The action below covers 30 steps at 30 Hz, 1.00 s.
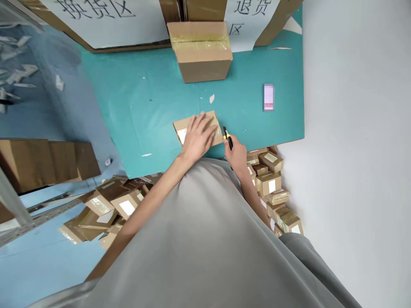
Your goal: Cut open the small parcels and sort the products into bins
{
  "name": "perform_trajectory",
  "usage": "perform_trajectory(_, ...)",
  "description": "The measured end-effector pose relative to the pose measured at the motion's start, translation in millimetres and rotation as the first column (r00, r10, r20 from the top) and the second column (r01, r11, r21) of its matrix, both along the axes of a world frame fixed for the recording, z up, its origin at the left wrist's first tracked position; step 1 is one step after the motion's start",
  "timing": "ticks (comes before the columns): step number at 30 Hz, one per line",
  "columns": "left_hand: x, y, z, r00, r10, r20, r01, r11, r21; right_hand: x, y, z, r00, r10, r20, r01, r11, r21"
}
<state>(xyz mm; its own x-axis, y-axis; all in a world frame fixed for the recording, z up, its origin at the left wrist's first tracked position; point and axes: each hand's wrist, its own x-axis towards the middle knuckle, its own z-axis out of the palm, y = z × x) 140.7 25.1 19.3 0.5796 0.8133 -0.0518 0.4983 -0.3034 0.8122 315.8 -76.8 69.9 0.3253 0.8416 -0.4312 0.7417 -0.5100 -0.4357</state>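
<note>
A small flat cardboard parcel (192,124) lies on the teal table top (135,107). My left hand (199,137) rests flat on the parcel with its fingers stretched out, pressing it down. My right hand (236,155) is closed round a yellow and black utility knife (227,137). The knife's tip sits at the parcel's right edge. My grey shirt hides the near edge of the table.
A taller taped cardboard box (202,51) stands at the back of the table. Behind it lean cardboard boards with paper signs (105,17). Heaps of small parcels lie on the floor at the left (109,205) and right (272,184). A white wall (356,128) is on the right.
</note>
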Motion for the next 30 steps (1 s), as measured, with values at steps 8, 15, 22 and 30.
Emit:
perform_trajectory(8, 11.1, -1.6, -12.1, 0.999, -0.032, -0.012, 0.032, 0.999, 0.035, -0.6, 29.0, 6.0, 0.995, 0.092, 0.046, -0.091, 0.995, -0.028)
perform_trajectory(15, 10.2, -0.9, -10.2, 0.999, -0.026, 0.02, 0.026, 0.999, -0.019, -14.5, 47.8, 16.9, 0.984, 0.112, 0.14, -0.087, 0.981, -0.172)
perform_trajectory(22, 11.7, -2.9, -11.2, 1.0, -0.023, 0.02, 0.023, 1.0, -0.008, -28.5, 57.6, 24.5, 0.972, 0.128, 0.194, -0.075, 0.962, -0.261)
perform_trajectory(30, 13.3, -6.3, -28.8, 0.993, -0.082, -0.088, 0.091, 0.991, 0.102, -27.6, 34.5, 33.0, 0.951, 0.173, 0.258, -0.052, 0.907, -0.418)
